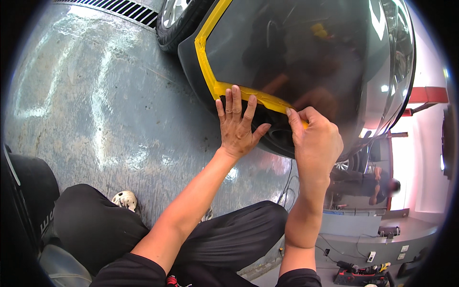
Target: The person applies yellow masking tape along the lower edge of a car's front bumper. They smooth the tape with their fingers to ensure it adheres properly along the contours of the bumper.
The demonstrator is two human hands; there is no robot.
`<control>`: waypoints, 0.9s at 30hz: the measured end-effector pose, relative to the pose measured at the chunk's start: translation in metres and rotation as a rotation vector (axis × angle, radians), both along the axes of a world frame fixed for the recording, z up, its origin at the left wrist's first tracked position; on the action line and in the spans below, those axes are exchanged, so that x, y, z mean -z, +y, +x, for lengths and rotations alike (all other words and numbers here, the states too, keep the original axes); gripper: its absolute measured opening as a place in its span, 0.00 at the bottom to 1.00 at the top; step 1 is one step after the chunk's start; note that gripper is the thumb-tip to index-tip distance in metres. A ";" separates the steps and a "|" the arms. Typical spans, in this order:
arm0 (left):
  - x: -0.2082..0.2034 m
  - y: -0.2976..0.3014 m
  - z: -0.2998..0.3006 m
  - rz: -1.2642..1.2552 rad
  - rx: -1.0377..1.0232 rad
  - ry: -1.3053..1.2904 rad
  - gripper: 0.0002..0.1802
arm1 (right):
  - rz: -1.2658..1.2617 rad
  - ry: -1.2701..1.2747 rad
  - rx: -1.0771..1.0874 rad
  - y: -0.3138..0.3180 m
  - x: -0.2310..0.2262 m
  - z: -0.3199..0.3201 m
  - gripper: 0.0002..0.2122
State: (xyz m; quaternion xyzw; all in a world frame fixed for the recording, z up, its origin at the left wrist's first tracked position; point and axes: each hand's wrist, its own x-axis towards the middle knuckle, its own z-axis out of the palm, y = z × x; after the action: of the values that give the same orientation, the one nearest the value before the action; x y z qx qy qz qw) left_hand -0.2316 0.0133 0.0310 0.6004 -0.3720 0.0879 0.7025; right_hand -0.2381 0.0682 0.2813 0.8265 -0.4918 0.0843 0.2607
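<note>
Yellow tape (pixel 273 102), edging the dark car panel (pixel 291 43). My right hand (pixel 318 136): thumb and forefinger pinched together on the tape. My left hand (pixel 236 131): fingers spread, tips against the tape, grasping nothing.

The left forearm (pixel 191 201) slants up and rightward to a nearly straight wrist; the left grip (pixel 237 134) lies palm down, fingers fanned and extended, thumb angled out to the right. The right forearm (pixel 305 210) rises almost vertically, and the right grip (pixel 318 136) pinches thumb against curled index finger, the other fingers folded. Both knees are bent.
</note>
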 end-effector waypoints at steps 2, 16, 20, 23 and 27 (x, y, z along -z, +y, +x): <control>-0.001 0.002 0.002 -0.045 0.014 -0.006 0.52 | 0.013 -0.021 0.006 0.000 0.000 0.000 0.16; -0.058 0.004 0.086 -0.081 0.063 0.141 0.75 | 0.042 -0.001 0.008 0.002 -0.003 -0.002 0.13; -0.057 0.001 0.099 -0.042 0.105 0.116 0.83 | 0.031 -0.044 -0.054 0.019 -0.004 -0.014 0.14; -0.052 -0.006 0.102 -0.074 0.056 0.078 0.83 | 0.073 -0.085 -0.096 0.031 -0.001 -0.019 0.13; -0.047 -0.013 0.098 -0.116 0.006 0.042 0.82 | 0.067 -0.101 -0.024 0.023 -0.008 -0.030 0.11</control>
State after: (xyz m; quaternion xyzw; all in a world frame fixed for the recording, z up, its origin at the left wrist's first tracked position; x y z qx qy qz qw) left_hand -0.1333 0.0002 0.0775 0.5592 -0.3531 0.0946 0.7441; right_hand -0.2679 0.0915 0.2894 0.8353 -0.4969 0.1125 0.2068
